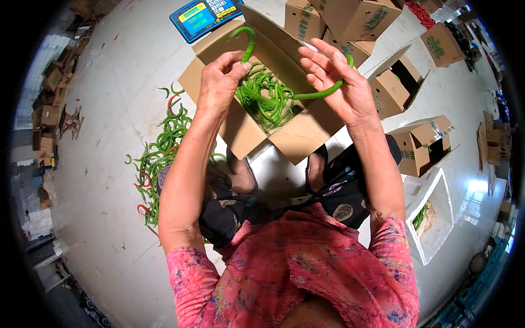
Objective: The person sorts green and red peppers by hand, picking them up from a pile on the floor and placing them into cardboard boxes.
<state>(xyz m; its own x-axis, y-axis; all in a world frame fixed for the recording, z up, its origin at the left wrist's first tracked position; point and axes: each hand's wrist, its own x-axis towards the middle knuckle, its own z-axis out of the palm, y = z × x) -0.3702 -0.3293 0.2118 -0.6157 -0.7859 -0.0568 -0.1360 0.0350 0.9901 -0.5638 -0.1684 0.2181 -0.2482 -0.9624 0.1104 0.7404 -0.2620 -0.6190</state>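
An open cardboard box (316,127) stands before me with many long green chili peppers (266,96) heaped inside. Over its left part, my left hand (223,78) pinches a curved green pepper (249,45) between thumb and fingers; the curled end sticks up. At the right side of the box my right hand (338,80) is raised, palm turned inward and fingers partly spread. Another long green pepper (320,94) lies across that palm, one tip showing past the index finger, the rest reaching left over the box. Whether the thumb presses on it is hard to tell.
Loose green peppers with a few red ones (164,139) lie on the floor at left. A blue scale display (205,18) stands behind the box. Stacked cartons (357,20) are at the back right, more open cartons (414,143) at right, and a white foam box (443,221) lower right.
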